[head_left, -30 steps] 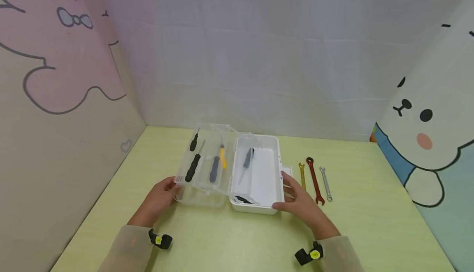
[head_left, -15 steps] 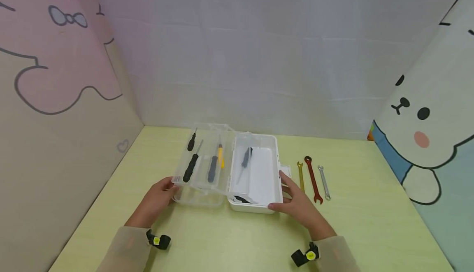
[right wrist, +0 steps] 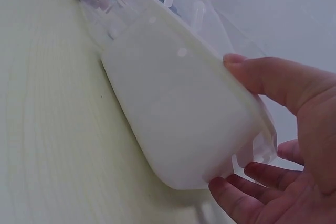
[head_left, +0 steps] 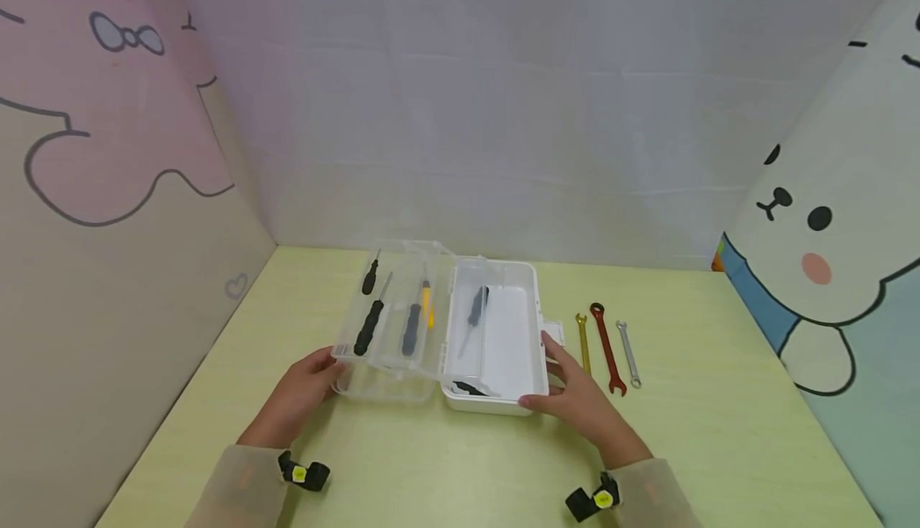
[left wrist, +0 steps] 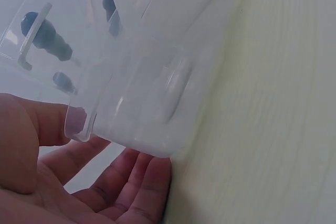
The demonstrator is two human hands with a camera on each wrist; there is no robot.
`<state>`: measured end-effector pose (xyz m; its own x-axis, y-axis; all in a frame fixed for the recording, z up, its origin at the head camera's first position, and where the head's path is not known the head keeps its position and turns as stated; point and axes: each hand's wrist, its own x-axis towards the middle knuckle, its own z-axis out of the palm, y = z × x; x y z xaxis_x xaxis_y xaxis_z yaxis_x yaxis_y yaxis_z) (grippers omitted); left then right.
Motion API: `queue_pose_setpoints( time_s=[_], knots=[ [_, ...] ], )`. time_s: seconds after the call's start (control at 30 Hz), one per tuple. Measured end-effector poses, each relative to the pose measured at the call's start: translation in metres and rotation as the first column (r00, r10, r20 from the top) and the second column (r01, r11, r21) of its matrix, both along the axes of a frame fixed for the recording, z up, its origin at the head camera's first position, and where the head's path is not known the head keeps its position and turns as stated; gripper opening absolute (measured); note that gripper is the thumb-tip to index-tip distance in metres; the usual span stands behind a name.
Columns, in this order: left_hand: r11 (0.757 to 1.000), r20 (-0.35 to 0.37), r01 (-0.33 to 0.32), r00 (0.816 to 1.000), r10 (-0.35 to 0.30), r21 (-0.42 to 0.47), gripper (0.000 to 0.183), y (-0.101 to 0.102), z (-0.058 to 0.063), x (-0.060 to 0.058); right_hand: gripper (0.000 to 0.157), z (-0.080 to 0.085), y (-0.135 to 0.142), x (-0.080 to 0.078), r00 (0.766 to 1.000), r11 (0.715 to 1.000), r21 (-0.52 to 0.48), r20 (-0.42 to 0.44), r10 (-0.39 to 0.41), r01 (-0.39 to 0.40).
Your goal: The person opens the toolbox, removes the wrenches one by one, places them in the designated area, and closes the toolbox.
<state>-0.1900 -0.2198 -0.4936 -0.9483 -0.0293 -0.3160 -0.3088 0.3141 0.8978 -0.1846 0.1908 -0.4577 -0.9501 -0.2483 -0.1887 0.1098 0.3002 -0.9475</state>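
Observation:
A white toolbox stands open on the table, its clear lid folded out to the left. Above the lid, a clear tray holds several screwdrivers, among them a black one and a yellow one. Through clear plastic a dark-handled screwdriver shows in the box. My left hand holds the left edge of the clear plastic, thumb at the tray's tab, fingers beside the lid. My right hand grips the box's near right corner, thumb on the rim, fingers along the side.
To the right of the box lie a gold wrench, a red wrench and a silver wrench. A latch flap sticks out of the box's right side. A pale curtain hangs behind the table.
The whole scene sits slightly farther left in the head view. Both hands keep their hold, and the tray and box stay in nearly the same position.

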Motion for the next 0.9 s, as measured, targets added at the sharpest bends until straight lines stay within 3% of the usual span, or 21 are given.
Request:
queue_pose_setpoints(
  time_s=[0.23, 0.57, 0.77, 0.9],
  knots=[
    [1.000, 0.000, -0.016, 1.000, 0.016, 0.012, 0.047, 0.000, 0.001, 0.000, 0.111, -0.025, 0.005, -0.008, 1.000, 1.000, 0.026, -0.019, -0.017, 0.018],
    [0.993, -0.034, -0.087, 0.995, 0.090, 0.085, 0.052, 0.006, 0.012, -0.001, 0.109, -0.001, -0.001, 0.000, 1.000, 1.000, 0.021, -0.019, -0.002, 0.002],
    [0.991, -0.088, -0.077, 0.992, 0.087, 0.111, 0.056, 0.011, 0.024, 0.003, 0.108, -0.005, 0.000, -0.001, 1.000, 0.999, 0.032, -0.021, -0.014, 0.015],
    [0.988, -0.139, -0.066, 0.986, 0.086, 0.142, 0.048, 0.014, 0.031, 0.006, 0.109, -0.007, 0.000, -0.001, 1.000, 1.000, 0.017, -0.026, -0.008, 0.008]
  ],
)
